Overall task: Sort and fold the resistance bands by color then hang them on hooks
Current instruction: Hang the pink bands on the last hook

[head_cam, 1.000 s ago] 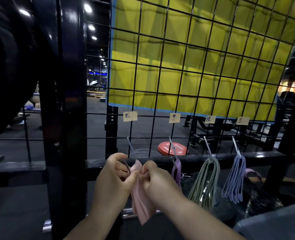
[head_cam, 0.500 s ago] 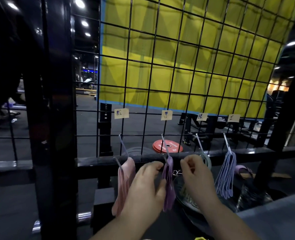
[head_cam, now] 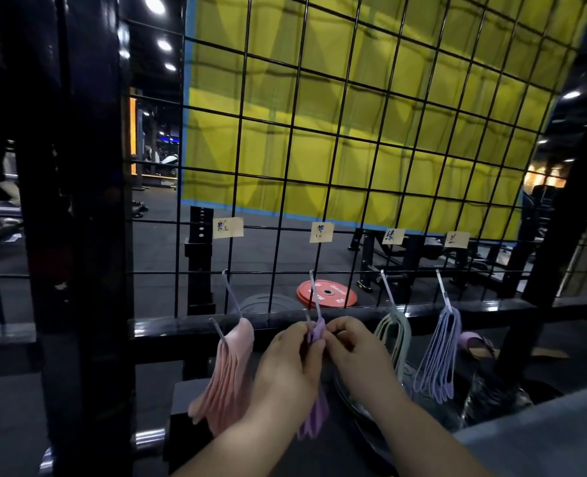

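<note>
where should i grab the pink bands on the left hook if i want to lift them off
Pinch the pink bands just under the hook, where they bunch into a narrow neck; lower down they fan out wide. Come from the front and the left side: the wire grid is behind, and the left hand, holding the purple bands, crowds their right.

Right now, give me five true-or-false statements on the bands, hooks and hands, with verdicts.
1. Both the left hand and the right hand pinch the purple bands. True.
2. The pink bands hang furthest right. False: they hang furthest left.
3. Four paper labels sit on the wire grid. True.
4. The green bands lie on the floor. False: they hang from a hook, right of the hands.
5. A red weight plate lies behind the grid. True.
</note>
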Tool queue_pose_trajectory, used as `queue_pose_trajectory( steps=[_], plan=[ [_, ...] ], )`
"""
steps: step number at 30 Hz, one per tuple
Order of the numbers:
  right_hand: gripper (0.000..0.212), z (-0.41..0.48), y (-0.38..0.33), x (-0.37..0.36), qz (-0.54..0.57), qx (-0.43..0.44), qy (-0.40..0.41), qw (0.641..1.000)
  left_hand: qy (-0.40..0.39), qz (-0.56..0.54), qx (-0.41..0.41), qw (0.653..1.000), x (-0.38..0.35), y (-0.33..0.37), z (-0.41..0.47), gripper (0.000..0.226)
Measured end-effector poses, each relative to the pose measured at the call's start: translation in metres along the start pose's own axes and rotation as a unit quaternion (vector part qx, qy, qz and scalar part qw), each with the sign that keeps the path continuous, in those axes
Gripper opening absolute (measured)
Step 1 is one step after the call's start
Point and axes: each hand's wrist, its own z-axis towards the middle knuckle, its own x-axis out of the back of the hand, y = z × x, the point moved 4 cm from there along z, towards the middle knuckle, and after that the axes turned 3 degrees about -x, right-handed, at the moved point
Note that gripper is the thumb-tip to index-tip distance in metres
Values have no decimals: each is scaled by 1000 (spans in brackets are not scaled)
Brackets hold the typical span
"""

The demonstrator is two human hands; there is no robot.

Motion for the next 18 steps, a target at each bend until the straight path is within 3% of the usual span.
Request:
queue_pose_trajectory(
  steps=[4,9,12,15,18],
  plan=[
    [13,2,-1,-3,-25,1,7,1000,5,21,-5,1000,5,-3,3,15],
    [10,-1,-3,0,-64,27,10,998,21,15,-19,999,2,-4,-1,14],
    [8,-6,-4,9,-92,61,53,993,97,8,-30,995,-1,-5,-14,39],
    [11,-15,-1,27,-66,98,112,987,184,-7,-121,975,1,11,-28,42],
    [14,-19,7,53,0,96,191,977,129,-34,-191,972,-11,26,-37,32]
  ],
)
